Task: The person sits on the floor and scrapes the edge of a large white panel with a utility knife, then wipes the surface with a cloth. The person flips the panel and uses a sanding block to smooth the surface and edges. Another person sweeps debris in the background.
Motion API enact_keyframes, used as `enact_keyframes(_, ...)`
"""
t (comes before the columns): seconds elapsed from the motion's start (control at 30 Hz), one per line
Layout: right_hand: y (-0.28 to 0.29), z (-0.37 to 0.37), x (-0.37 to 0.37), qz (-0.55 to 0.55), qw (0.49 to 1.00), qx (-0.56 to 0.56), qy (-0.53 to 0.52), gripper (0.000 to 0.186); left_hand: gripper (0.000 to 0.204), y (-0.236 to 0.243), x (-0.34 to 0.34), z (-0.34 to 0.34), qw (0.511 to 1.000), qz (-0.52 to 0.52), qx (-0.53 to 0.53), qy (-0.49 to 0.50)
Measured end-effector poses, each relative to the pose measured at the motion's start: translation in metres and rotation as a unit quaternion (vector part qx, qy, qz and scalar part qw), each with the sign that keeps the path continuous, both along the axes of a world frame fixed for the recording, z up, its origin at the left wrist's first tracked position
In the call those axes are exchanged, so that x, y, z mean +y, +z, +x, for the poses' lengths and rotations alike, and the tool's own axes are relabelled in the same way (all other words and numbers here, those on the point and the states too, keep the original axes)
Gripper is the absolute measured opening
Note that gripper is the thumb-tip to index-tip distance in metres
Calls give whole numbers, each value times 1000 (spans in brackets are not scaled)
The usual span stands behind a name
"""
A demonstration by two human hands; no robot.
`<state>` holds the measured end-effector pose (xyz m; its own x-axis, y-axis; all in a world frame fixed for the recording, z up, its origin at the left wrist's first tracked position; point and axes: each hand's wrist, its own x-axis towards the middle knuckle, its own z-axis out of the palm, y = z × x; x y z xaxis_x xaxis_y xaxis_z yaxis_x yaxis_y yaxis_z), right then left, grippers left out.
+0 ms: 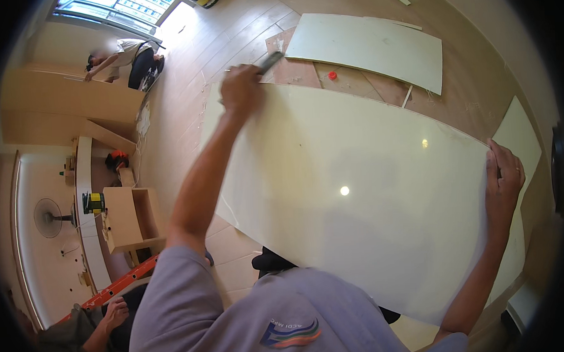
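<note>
A large glossy cream-white panel (pixel 356 173) fills the space in front of me, reflecting a round light. At its far left corner, my left hand (pixel 242 90) is closed around a dark grey bar-shaped tool (pixel 270 63), blurred by motion, so its exact kind is unclear. The tool's end sticks out past the far edge of the panel. My right hand (pixel 504 169) grips the panel's far right corner, fingers wrapped over the edge.
Beyond lies another pale panel (pixel 367 49) on the tiled floor, near a red cap (pixel 332 75). At left stand a wooden box (pixel 125 212), an orange ladder (pixel 121 284) and a fan (pixel 47 217). One person (pixel 132 57) bends over a board; another person's hand (pixel 116 312) shows lower left.
</note>
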<state>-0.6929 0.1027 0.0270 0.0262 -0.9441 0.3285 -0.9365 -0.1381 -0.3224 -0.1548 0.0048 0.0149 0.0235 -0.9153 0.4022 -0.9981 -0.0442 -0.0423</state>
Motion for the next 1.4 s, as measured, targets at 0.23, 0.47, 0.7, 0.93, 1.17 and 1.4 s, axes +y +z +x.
enact_keyframes(0.23,-1,-10,4,-13,1000,-4,-9,26,18,6,4,-17,998,-33,19,-59)
enact_keyframes(0.47,4,0,4,-5,1000,4,-5,26,17,2,4,-6,1000,-18,6,5)
enact_keyframes(0.7,2,-5,9,-2,999,-32,-14,25,19,12,13,-29,997,-14,13,-77)
enact_keyframes(0.93,3,1,4,7,1000,-29,-3,24,19,14,3,-8,999,29,45,3)
enact_keyframes(1.17,-1,-10,8,7,999,-44,-5,25,18,49,1,-71,981,136,48,-128)
enact_keyframes(1.4,3,3,9,3,1000,-19,-13,25,18,38,0,-66,985,137,35,-95)
